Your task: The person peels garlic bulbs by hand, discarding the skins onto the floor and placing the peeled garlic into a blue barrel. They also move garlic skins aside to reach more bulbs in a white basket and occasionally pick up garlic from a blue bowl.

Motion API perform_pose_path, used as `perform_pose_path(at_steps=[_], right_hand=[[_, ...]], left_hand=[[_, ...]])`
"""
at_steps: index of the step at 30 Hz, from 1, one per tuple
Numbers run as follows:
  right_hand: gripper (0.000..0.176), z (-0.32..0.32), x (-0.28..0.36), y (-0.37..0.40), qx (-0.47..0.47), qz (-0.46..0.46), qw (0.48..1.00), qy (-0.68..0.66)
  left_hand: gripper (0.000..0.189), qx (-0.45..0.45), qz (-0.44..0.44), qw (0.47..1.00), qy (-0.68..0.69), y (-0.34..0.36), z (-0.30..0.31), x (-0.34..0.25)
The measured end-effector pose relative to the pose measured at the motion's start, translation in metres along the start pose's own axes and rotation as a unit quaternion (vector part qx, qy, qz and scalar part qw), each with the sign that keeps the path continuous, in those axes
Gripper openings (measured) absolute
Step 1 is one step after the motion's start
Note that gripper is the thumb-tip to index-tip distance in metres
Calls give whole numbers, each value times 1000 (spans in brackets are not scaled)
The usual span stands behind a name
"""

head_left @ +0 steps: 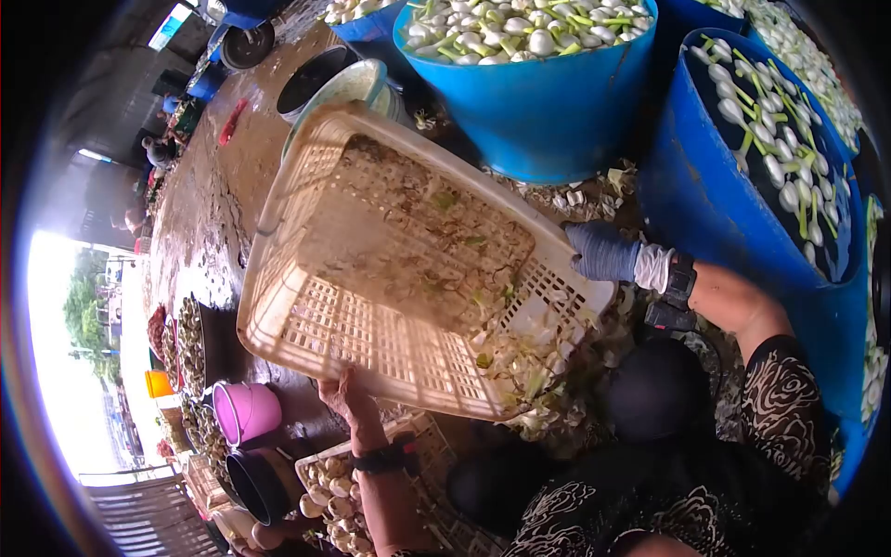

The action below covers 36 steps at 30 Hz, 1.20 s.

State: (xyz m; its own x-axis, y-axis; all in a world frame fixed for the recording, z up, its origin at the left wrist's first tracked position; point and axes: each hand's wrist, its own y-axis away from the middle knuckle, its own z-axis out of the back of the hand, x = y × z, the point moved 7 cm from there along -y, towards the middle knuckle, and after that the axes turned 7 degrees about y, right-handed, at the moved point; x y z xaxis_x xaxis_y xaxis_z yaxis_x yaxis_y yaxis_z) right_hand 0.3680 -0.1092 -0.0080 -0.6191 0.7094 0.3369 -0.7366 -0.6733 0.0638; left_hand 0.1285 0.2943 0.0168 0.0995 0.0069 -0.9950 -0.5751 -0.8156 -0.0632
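A cream plastic crate (399, 348), with slotted sides and dirt stains, is tilted between my two hands. Dry skins and leaf scraps (524, 367) lie in its lower right corner and spill towards the ground; more bits cling to its brown-stained bottom. My left hand (348, 397), bare with a black wristband, grips the near rim from below. On the far right end of the crate, my right hand (603, 252), in a grey-blue glove, is closed around the rim; its fingertips are partly hidden.
A large blue tub (548, 111) heaped with white onion-like bulbs stands behind the crate. Another blue tub (677, 176), at right, holds bulbs floating in water. At lower left are a pink bucket (249, 411), a black bucket (264, 487) and a crate of bulbs (339, 497). Wet ground (209, 186) stretches left.
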Motion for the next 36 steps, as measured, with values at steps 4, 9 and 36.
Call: perform_pose_path(at_steps=[4,9,36], right_hand=[[24,56,27,-22,-144,84,986,29],[36,92,95,-130,-120,157,956,217],[79,-170,-185,78,335,-231,912,-47]], left_hand=[[19,-47,45,997,36,44,25,18],[12,106,11,920,-377,62,47,79],[48,524,439,662,-309,128,-89,191]])
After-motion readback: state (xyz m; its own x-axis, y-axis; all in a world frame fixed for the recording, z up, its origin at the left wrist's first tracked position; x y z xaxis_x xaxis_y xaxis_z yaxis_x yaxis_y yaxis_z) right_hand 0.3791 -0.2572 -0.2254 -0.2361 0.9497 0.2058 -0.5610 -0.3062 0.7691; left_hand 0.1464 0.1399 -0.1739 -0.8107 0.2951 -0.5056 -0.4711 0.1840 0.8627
